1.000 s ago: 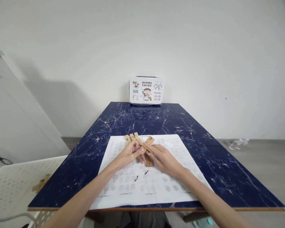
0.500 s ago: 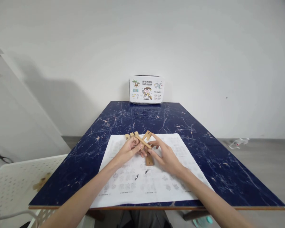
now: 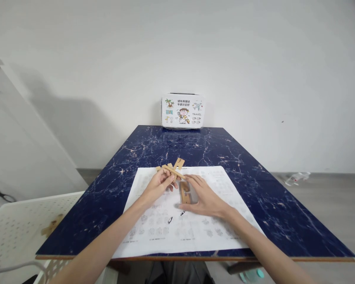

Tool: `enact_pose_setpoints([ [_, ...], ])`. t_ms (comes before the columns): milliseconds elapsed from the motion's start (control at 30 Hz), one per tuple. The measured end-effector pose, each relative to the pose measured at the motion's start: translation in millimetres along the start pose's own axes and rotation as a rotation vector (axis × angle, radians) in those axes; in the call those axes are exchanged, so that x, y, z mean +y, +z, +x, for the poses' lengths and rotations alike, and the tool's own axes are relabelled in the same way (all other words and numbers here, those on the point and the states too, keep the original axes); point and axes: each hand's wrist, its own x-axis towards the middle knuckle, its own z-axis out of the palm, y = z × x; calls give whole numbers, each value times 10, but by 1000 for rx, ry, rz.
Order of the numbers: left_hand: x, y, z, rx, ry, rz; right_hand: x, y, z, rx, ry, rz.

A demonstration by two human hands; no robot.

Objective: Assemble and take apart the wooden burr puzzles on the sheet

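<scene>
My left hand (image 3: pixel 161 181) is closed on crossed wooden puzzle pieces above the paper. One is a slim stick (image 3: pixel 175 172); the other is a notched piece (image 3: pixel 179 162) with a dark mark on its end. My right hand (image 3: pixel 205 197) is open, its thumb apart from the fingers, around another notched wooden piece (image 3: pixel 185 197) on the sheet. Whether it touches that piece I cannot tell. Several small wooden blocks (image 3: pixel 169 166) sit just beyond my left hand, partly hidden by it.
A printed white paper sheet (image 3: pixel 154 244) with two small black marks covers the front of the blue marbled table (image 3: pixel 112 189). At the back, a white cartoon case (image 3: pixel 182 111) stands against the wall. A white perforated basket (image 3: pixel 14 221) holding wooden pieces (image 3: pixel 52 225) is at the left.
My right hand has left the crossed pieces, moved nearer to me and spread around the piece on the paper. My left hand has shifted slightly left and away, carrying the crossed pieces.
</scene>
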Motion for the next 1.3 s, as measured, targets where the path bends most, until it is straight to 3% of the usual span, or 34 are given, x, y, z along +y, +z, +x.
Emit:
enact_pose_setpoints([
  [100, 7, -1, -5, 13, 0, 12, 14, -13, -6, -39, 6, 9],
  [233, 10, 1, -11, 36, 5, 2, 52, 0, -16, 26, 49, 37],
  [433, -3, -16, 0, 50, -25, -76, 51, -19, 7, 257, 138, 129],
  [600, -17, -41, 18, 17, -40, -169, -40, -81, 34, 402, 106, 227],
  [967, 0, 24, 3, -47, -36, -68, 37, -5, 57, 425, 273, 595],
  [1300, -29, 25, 19, -62, -54, -118, 61, 8, 42, 223, 277, 658],
])
